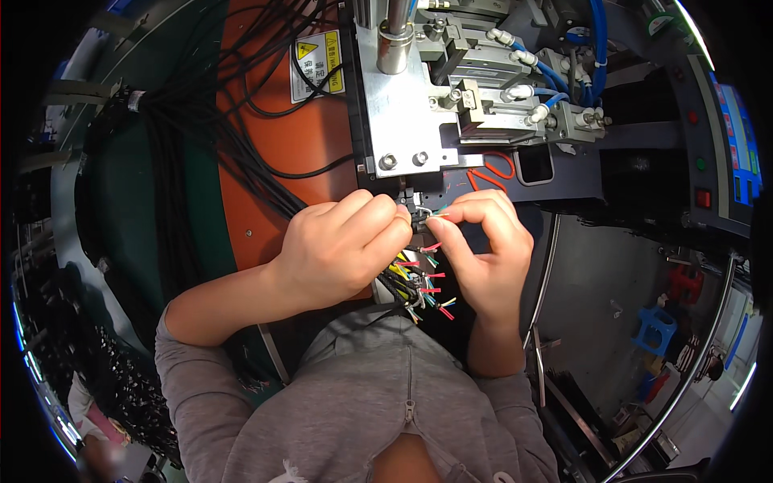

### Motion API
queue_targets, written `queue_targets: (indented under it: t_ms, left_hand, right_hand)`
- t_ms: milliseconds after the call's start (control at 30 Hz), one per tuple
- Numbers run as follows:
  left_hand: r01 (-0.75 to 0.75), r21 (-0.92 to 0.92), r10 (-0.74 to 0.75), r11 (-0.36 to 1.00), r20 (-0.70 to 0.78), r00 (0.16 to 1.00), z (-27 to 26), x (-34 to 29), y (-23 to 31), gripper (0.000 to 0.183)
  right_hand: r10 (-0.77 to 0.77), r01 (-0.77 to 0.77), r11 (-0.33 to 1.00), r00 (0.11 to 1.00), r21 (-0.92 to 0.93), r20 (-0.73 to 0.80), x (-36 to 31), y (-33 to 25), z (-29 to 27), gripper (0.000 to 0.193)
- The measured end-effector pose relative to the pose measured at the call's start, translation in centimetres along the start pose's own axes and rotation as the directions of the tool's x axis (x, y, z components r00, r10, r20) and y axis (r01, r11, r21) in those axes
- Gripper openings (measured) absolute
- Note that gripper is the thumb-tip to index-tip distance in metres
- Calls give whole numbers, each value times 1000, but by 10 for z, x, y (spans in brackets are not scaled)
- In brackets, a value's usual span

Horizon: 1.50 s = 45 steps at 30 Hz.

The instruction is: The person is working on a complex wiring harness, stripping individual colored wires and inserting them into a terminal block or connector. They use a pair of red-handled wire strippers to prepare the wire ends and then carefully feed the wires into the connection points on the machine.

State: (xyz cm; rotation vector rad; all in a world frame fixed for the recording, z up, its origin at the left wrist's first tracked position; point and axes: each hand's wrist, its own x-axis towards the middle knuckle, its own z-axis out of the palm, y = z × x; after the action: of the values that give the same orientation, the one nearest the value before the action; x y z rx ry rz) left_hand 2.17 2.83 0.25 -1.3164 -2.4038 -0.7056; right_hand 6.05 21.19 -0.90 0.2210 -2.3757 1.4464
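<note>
My left hand (346, 245) is closed, its thumb and fingers pressed together round a black cable whose end comes out by the small fixture (415, 200) under the machine head. The fingers hide most of that cable. On the other side, my right hand (491, 249) pinches thin coloured wires (439, 213) at the cable's end between thumb and forefinger. Just below both hands hangs a bunch of black cables (394, 282), their stripped ends showing red, green, yellow and white wires (431, 290).
Above my hands stands a metal machine head (403, 121) with pneumatic cylinders (503, 113) and blue hoses (600, 48). Red-handled scissors (495, 171) lie beside a dark phone-like object (534, 165). Long black cables (165, 177) spread across the orange surface (250, 233). A control panel (708, 153) stands at right.
</note>
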Motion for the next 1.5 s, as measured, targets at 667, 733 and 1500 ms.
queue_targets:
  t_ms: [667, 733, 1500]
  left_hand:
    - [-68, 65, 72, 996, -53, 996, 5, -6, -3, 25]
    - [-88, 62, 93, 994, -81, 992, 6, -6, -4, 26]
    - [53, 208, -72, 977, 85, 994, 13, -4, 9, 33]
  right_hand:
    - [183, -210, 965, 968, 158, 171, 2, 6, -6, 11]
    - [319, -442, 837, 873, 322, 369, 2, 13, -14, 7]
    - [-58, 47, 985, 996, -166, -63, -7, 27, 26, 5]
